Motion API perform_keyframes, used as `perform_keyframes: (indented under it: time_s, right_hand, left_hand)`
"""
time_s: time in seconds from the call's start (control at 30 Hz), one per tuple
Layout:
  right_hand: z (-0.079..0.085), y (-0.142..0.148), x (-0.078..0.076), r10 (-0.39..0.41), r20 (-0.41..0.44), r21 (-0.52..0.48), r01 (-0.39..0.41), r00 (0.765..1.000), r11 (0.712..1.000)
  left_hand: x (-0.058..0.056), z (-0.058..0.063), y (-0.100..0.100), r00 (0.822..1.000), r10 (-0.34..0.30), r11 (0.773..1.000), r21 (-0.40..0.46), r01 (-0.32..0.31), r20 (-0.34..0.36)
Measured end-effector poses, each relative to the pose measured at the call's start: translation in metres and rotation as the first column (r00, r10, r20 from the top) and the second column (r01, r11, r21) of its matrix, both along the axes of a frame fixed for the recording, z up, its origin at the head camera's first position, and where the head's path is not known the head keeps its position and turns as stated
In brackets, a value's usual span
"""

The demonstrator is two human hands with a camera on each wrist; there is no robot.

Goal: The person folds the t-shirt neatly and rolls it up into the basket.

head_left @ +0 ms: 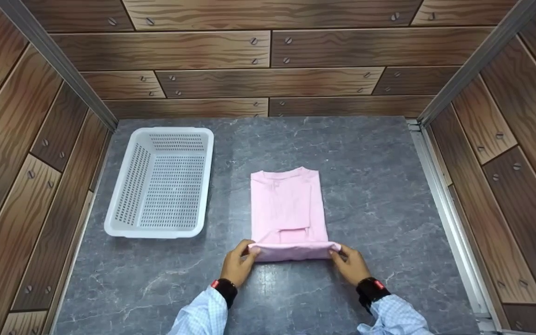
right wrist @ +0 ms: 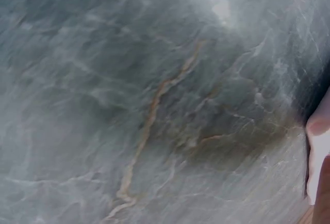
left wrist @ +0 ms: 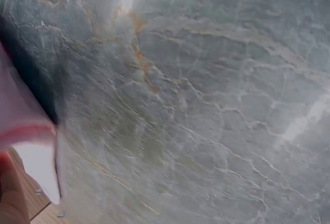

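A pink T-shirt (head_left: 282,200) lies on the grey marbled table, its sides tucked in to a narrow strip and its neckline pointing away from me. Its near end is turned up into a fold. My left hand (head_left: 240,263) pinches the left corner of that fold between thumb and fingers, and my right hand (head_left: 351,265) pinches the right corner. At the left edge of the left wrist view, fingers (left wrist: 11,193) show beside the pink cloth (left wrist: 23,105). The right wrist view catches only a sliver of cloth (right wrist: 318,126) at its right edge.
A white perforated plastic basket (head_left: 205,186) stands on the table (head_left: 365,186) to the left of the shirt, with nothing inside. Wood-patterned panels (head_left: 268,51) wall in the back and both sides. A metal rail (head_left: 449,218) runs along the right edge.
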State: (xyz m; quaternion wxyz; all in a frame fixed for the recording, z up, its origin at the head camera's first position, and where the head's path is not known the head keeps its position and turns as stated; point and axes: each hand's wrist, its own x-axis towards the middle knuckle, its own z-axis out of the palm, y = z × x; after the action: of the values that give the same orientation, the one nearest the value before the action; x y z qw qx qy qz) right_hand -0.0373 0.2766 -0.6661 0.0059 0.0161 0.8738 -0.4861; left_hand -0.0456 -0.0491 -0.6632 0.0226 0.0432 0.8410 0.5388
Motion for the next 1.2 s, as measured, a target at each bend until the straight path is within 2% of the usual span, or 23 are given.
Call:
perform_keyframes:
  time_s: [0.13,0.2,0.27,0.4,0.53,0.67,0.77,1.03,1.2]
  right_hand:
    - [0.001,-0.003,-0.004,-0.012,-0.002,0.016,0.012,1.0,1.0]
    - [-0.001,-0.005,-0.007,-0.016,-0.039,0.049,0.018,0.999,0.999]
    - [-0.003,-0.008,-0.01,-0.026,-0.084,0.083,0.033,0.996,0.996]
    - [-0.007,-0.014,-0.019,-0.046,-0.166,0.125,0.067,0.985,0.99]
    - [-0.01,-0.02,-0.029,-0.088,-0.144,0.083,0.101,0.986,0.991]
    - [-0.013,-0.023,-0.033,-0.156,-0.053,0.025,0.158,0.986,0.987]
    - [-0.014,-0.022,-0.036,-0.175,-0.014,0.03,0.175,0.985,0.984]
    - [-0.014,-0.016,-0.043,-0.062,0.071,0.026,0.06,0.996,0.998]
    - [-0.016,-0.014,-0.047,-0.038,0.052,0.118,0.032,0.998,0.993]
  left_hand:
    - [-0.002,-0.005,-0.006,0.994,-0.102,0.994,-0.024,0.103,0.048]
    - [-0.004,-0.008,-0.008,0.991,-0.118,0.993,-0.016,0.12,0.068]
    - [-0.006,-0.01,-0.006,0.993,-0.097,0.995,-0.011,0.098,0.062]
    - [-0.015,-0.012,0.002,0.999,0.006,1.0,-0.02,-0.006,0.032]
    - [-0.023,-0.014,0.011,0.996,0.094,0.992,-0.085,-0.094,-0.005]
    - [-0.03,-0.015,0.015,0.995,0.099,0.987,-0.123,-0.102,-0.03]
    - [-0.035,-0.016,0.017,0.995,0.087,0.984,-0.15,-0.093,-0.044]
    - [-0.041,-0.022,0.017,0.99,0.14,0.959,-0.248,-0.137,-0.004]
    - [-0.046,-0.025,0.018,0.986,0.167,0.953,-0.258,-0.16,0.006]
